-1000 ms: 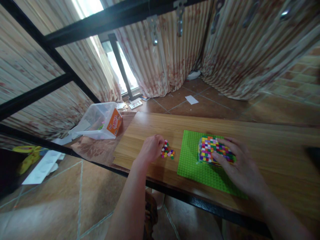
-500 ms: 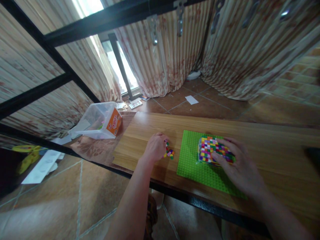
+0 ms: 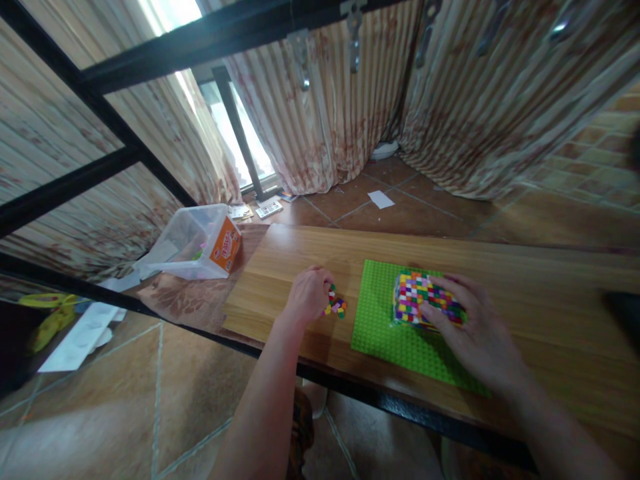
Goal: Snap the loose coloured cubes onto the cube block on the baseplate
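A block built of many small coloured toy bricks (image 3: 415, 293) sits on a green studded baseplate (image 3: 375, 333). My right hand (image 3: 473, 327) grips its right part, thumb across the near top and fingers over the far side. Left of the baseplate, my left hand (image 3: 307, 293) is lowered to the wooden table with its fingers curled down. Several loose toy bricks (image 3: 341, 307) lie against and just right of those fingers. The left fingertips are mostly hidden behind the hand, so what they pinch, if anything, does not show.
At the table's left end, a clear plastic box (image 3: 200, 247) with an orange label lies on a brown cloth (image 3: 185, 300). A black frame bar (image 3: 200, 47) crosses above. A dark object (image 3: 623, 317) rests at the right edge. Paper (image 3: 381, 199) lies on the tiled floor.
The view has shifted very slightly. Both hands keep nearly the same places, the left by the loose bricks and the right on the block.
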{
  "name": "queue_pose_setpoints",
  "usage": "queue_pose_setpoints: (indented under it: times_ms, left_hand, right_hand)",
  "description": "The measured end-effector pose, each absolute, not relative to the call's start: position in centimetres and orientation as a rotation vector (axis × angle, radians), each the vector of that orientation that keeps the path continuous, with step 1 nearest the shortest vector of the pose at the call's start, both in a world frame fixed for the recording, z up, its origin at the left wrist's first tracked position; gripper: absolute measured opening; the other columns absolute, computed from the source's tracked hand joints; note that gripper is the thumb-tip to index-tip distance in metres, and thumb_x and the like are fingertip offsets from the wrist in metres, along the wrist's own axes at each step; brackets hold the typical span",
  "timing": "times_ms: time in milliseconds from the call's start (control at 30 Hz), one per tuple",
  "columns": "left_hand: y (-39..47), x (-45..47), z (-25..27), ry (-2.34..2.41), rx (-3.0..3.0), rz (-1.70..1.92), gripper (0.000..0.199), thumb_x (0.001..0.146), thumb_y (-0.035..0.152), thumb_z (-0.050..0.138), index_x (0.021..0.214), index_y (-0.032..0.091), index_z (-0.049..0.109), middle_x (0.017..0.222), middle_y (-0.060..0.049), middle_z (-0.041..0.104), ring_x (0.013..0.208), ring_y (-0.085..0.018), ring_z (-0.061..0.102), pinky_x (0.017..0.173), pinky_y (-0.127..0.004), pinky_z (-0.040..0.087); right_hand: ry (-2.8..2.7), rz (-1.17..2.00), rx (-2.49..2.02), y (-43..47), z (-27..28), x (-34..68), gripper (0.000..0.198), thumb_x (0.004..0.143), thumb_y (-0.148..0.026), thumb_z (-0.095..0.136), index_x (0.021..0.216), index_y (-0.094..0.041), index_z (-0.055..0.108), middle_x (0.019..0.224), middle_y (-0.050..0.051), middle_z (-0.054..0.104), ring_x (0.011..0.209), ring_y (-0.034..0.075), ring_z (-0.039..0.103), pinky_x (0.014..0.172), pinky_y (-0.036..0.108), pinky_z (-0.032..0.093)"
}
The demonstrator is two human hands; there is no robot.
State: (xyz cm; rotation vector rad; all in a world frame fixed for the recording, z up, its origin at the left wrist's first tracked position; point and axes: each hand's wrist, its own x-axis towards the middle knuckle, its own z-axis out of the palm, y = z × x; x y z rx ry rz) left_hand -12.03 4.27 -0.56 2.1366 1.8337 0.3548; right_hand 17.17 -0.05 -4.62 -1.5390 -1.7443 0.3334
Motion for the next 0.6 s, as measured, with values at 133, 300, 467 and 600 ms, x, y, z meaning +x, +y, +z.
queue_pose_setpoints:
  times_ms: [133,300,467,600]
  left_hand:
    - [4.3,-12.1,-0.4,1.831,2.102,0.468,0.025,0.088,0.008,0.052,0.085,0.017,0.075,0.091,-0.008,0.072,0.088,-0.02,0.066,0.085,-0.032,0.049]
    - [4.4,-11.8,-0.2,1.619,1.838,0.821,0.017,0.085,0.01,0.058,0.081,0.016,0.073,0.082,-0.004,0.071,0.079,-0.017,0.064,0.077,-0.029,0.049]
    - [3.5,-9.8,0.4,1.205,1.355,0.995,0.009,0.078,0.022,0.072,0.083,0.015,0.073,0.074,0.0,0.068,0.07,-0.012,0.061,0.068,-0.024,0.047]
    - [2.3,-7.8,0.6,0.994,1.129,0.95,0.023,0.071,0.029,0.082,0.085,0.014,0.072,0.078,0.0,0.069,0.074,-0.012,0.062,0.076,-0.026,0.048]
  right_hand:
    - [-1.756,0.328,-1.528,0.0,-4.7,17.2,0.058,0.088,-0.068,0.058,0.127,-0.026,0.067,0.134,0.014,0.059,0.123,0.037,0.06,0.104,0.06,0.05]
    - [-1.766,0.312,-1.516,-0.1,-4.5,16.9,0.054,0.09,-0.065,0.058,0.125,-0.025,0.067,0.133,0.014,0.059,0.122,0.037,0.061,0.103,0.06,0.05]
    - [-1.733,0.117,-1.39,-0.7,-3.4,16.2,0.039,0.092,-0.051,0.064,0.123,-0.027,0.067,0.141,0.013,0.054,0.128,0.034,0.057,0.106,0.058,0.049]
    - [-1.761,0.053,-1.235,-1.6,-2.1,14.8,0.023,0.092,-0.037,0.068,0.114,-0.029,0.07,0.136,0.01,0.058,0.123,0.03,0.06,0.103,0.054,0.05]
